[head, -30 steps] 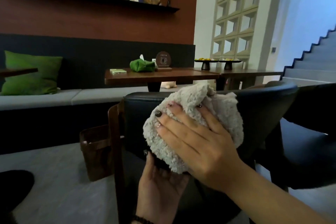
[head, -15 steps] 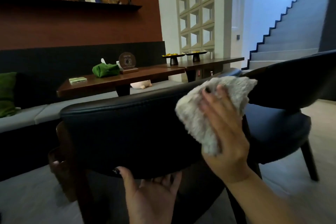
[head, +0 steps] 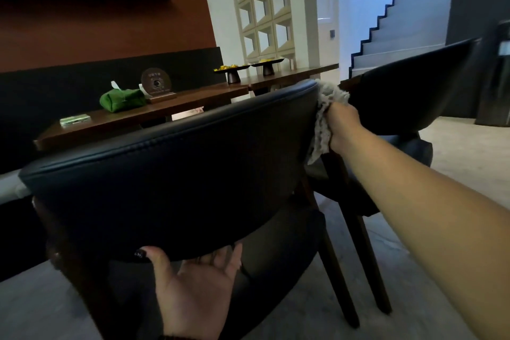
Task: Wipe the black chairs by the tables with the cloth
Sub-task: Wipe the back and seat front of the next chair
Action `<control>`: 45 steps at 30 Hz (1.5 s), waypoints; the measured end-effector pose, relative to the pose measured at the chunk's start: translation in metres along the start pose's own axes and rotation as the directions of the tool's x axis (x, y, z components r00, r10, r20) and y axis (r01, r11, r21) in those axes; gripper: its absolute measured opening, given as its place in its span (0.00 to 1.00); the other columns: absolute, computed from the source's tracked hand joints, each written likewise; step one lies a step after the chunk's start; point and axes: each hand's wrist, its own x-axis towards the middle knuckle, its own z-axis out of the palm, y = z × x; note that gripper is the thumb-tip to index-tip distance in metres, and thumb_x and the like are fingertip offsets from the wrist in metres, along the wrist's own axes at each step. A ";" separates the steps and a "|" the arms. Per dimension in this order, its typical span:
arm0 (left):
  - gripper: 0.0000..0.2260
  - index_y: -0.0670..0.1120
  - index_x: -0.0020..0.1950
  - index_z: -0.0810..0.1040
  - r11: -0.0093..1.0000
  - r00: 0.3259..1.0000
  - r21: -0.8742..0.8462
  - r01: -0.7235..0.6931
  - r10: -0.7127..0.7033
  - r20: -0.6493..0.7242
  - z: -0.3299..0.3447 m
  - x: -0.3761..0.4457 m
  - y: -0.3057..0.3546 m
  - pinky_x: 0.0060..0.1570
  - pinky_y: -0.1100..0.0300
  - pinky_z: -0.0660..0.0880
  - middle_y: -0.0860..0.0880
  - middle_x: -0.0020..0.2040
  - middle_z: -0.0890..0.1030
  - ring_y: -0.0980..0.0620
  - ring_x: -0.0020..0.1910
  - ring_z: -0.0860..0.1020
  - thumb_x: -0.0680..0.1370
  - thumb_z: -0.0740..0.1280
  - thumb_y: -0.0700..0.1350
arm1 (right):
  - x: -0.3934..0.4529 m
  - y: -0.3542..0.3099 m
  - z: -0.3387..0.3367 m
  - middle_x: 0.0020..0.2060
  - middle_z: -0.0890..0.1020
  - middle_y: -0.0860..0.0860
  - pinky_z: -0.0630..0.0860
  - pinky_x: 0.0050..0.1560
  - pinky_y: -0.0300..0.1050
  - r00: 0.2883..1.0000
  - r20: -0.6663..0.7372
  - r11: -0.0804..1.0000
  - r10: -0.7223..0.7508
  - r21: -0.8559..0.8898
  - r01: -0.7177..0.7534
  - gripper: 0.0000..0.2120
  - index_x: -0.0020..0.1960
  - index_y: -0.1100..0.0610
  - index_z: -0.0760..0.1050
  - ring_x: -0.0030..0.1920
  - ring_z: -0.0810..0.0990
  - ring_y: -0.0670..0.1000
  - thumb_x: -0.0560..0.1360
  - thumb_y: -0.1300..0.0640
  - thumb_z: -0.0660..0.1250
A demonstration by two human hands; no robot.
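Head view: a black chair (head: 171, 171) fills the middle, seen from behind, its curved backrest facing the camera.
Chair position: it stands at a wooden table (head: 154, 116), with a second black chair (head: 408, 91) just beside it on the right.
Cloth: a pale, fluffy cloth (head: 324, 119) sits at the right end of the backrest, bunched against its edge and hanging down a little.
Right hand: the right hand (head: 342, 124) grips the cloth and presses it to that right edge; its fingers are hidden behind the cloth and backrest, so I cannot tell exactly how they curl.
Left hand: the left hand (head: 193, 287) is palm-up under the lower edge of the backrest, thumb on the rear face, fingers tucked behind the padding and out of sight.
Cloth handling: it looks soft, light and limp, likely to fold wherever it is pushed; a bunched handful in the palm seems the best hold.
Chair handling: the padded cover looks smooth and probably slick, while the wooden legs (head: 350, 262) look stiff; the lower backrest edge is a sound place to steady it.
Long axis: the backrest runs left to right, rising toward the right in this tilted view.
Facing: the seat points away, toward the table.
Progress: I judge the wipe is at the right end of the backrest.
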 end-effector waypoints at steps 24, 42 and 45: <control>0.48 0.53 0.67 0.71 0.995 0.999 0.093 0.040 -0.038 -0.022 0.002 0.000 0.001 0.51 0.40 0.73 0.44 0.59 0.82 0.43 0.65 0.74 0.53 0.72 0.76 | 0.009 0.108 -0.017 0.63 0.78 0.58 0.71 0.67 0.56 0.974 0.102 0.958 0.202 0.185 -0.218 0.18 0.63 0.59 0.77 0.64 0.76 0.59 0.81 0.49 0.60; 0.51 0.39 0.68 0.73 0.981 0.991 0.140 0.132 -0.134 0.008 -0.010 -0.003 0.015 0.71 0.41 0.60 0.37 0.66 0.76 0.37 0.66 0.74 0.58 0.69 0.74 | -0.192 0.156 0.048 0.62 0.79 0.49 0.75 0.63 0.58 0.963 -0.204 0.910 0.175 0.406 -0.080 0.17 0.70 0.48 0.71 0.60 0.80 0.53 0.82 0.50 0.61; 0.50 0.42 0.67 0.75 0.979 0.990 0.148 0.139 -0.142 0.012 -0.008 -0.007 0.015 0.70 0.41 0.61 0.40 0.65 0.77 0.39 0.65 0.74 0.57 0.70 0.75 | -0.198 0.146 0.036 0.58 0.82 0.47 0.77 0.62 0.56 0.963 -0.268 0.938 0.031 0.341 0.065 0.15 0.67 0.48 0.75 0.57 0.82 0.48 0.81 0.54 0.63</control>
